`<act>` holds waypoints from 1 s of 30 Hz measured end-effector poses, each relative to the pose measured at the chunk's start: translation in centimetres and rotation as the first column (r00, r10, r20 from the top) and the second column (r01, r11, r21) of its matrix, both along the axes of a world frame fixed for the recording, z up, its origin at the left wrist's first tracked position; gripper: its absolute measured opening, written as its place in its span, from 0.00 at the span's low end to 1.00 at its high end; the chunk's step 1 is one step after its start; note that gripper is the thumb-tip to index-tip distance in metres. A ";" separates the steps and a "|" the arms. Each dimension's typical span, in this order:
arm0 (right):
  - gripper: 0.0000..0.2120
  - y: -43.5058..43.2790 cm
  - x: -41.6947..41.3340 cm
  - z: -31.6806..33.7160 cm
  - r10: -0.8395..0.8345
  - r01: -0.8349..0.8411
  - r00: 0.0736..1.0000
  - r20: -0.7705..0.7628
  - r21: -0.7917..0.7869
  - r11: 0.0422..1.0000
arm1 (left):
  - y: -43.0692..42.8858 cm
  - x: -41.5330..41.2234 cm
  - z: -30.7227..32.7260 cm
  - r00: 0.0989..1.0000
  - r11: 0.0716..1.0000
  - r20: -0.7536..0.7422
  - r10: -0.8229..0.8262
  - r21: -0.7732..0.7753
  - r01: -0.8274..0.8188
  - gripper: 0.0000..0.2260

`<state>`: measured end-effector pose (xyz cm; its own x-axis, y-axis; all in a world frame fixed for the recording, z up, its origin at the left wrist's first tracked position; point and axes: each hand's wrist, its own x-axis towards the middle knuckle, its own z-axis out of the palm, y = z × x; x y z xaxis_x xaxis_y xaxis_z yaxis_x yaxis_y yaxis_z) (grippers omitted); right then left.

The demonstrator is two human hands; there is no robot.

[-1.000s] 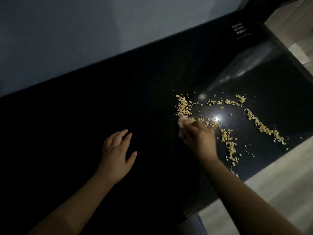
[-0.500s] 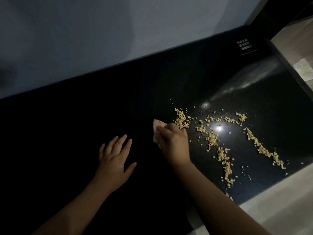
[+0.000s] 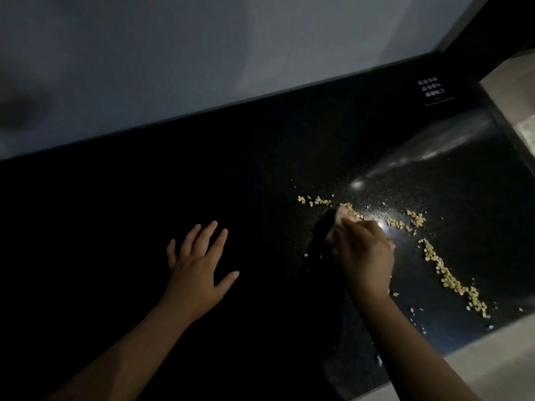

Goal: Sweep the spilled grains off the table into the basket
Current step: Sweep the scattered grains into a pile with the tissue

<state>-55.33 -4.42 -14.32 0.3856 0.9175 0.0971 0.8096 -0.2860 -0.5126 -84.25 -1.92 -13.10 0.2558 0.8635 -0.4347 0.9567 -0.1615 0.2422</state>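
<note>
Spilled pale yellow grains [image 3: 451,277] are scattered over the glossy black table [image 3: 260,169], all on the side of the right hand [image 3: 363,256]. One thin line runs just past its fingertips, and a longer crooked trail lies off to its right, down toward the near edge. A few loose bits sit right beside the wrist. That hand is curled round a small pale wad [image 3: 343,214], cloth or tissue, can't tell which, pressed onto the tabletop and touching the grains. Meanwhile the left hand [image 3: 197,267] is well apart to the left, flat, palm down, fingers straight and spread, holding nothing.
</note>
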 end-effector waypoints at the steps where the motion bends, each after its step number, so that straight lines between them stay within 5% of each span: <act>1: 0.09 0.6 -0.9 0.6 0.052 -0.051 0.998 -0.040 0.024 0.998 | 0.2 0.1 -0.1 1.000 1.000 0.004 0.003 -0.001 -0.003 0.36; 6: 0.09 7.1 -4.1 2.2 0.283 -0.274 0.954 -0.100 0.090 0.957 | 0.7 -0.3 -1.0 0.999 1.000 0.024 -0.022 0.005 0.022 0.40; 13: 0.10 15.1 -4.3 -0.6 0.212 -0.213 0.974 -0.077 0.003 0.977 | 0.7 -0.3 -1.3 1.000 1.000 0.028 -0.009 0.021 0.008 0.40; 25: 0.07 3.5 0.8 -0.8 0.023 -0.022 1.000 0.009 -0.086 0.996 | 0.9 0.2 -0.9 1.000 1.000 0.007 0.010 -0.001 -0.010 0.42; 30: 0.05 0.6 0.0 0.8 0.083 -0.085 0.995 -0.051 -0.054 0.995 | 0.9 0.4 -0.7 1.000 1.000 -0.019 -0.009 0.003 0.009 0.39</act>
